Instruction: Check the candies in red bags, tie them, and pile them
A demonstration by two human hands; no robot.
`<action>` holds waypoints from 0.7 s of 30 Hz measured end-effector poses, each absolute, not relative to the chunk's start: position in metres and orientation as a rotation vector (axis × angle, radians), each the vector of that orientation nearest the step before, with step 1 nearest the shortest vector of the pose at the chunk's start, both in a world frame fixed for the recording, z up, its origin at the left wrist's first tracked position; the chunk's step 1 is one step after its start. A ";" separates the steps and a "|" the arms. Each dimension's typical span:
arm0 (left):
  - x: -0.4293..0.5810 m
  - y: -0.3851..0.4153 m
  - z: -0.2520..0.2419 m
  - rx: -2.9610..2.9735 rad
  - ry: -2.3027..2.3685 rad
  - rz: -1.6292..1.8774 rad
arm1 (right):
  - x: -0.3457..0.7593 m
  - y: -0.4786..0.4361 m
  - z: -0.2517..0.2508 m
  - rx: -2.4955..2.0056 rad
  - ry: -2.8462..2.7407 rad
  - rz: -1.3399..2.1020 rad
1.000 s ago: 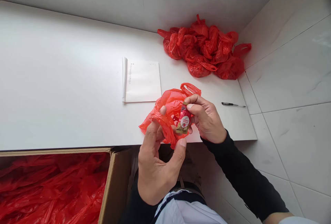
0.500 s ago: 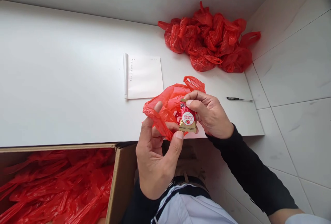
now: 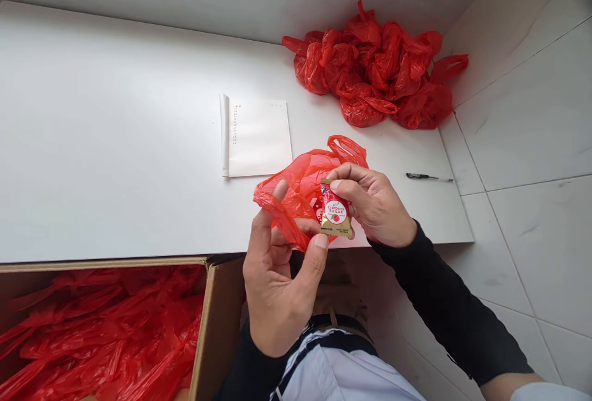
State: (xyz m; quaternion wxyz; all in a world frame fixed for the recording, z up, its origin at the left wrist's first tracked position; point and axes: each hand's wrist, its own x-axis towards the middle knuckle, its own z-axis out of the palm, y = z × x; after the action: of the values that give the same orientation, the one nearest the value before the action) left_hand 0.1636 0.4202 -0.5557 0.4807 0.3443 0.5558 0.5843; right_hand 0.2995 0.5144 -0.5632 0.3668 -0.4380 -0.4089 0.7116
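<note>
My right hand (image 3: 379, 206) pinches the upper end of a wrapped candy (image 3: 336, 213) between thumb and forefinger. The red and gold wrapper reads "Cranberry SUGAR" and faces me. Behind it an open red plastic bag (image 3: 300, 173) rests at the table's front edge, one handle loop sticking up. My left hand (image 3: 282, 284) has the bag's near rim caught among its fingers, forefinger raised. Its thumb tip is at the candy's lower left corner. Part of another red wrapper (image 3: 317, 206) shows just left of the candy.
Several filled red bags (image 3: 370, 74) are heaped at the back right of the white table (image 3: 115, 142). An open notebook (image 3: 259, 136) lies behind the bag, and a pen (image 3: 428, 177) to the right. A cardboard box (image 3: 206, 327) full of red bags stands at front left.
The candy has tilted slightly and shifted a little to the left in my right hand. My left hand and the bag are nearly where they were.
</note>
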 end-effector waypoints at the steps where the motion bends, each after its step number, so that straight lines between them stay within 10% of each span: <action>1: 0.163 0.420 -0.556 0.837 1.356 1.425 | 0.299 0.514 -0.564 -1.131 -1.050 1.829; 13: 0.160 0.417 -0.554 0.979 1.485 1.491 | 0.300 0.519 -0.565 -1.223 -1.252 1.611; 21: 0.160 0.419 -0.551 1.087 1.657 1.685 | 0.301 0.520 -0.573 -1.508 -1.896 0.835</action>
State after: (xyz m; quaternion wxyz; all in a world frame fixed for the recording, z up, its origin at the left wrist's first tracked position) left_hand 0.1602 0.4194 -0.5511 0.2670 0.4029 0.6138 0.6242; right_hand 0.3009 0.5202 -0.5728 0.2856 -0.5640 -0.7091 0.3123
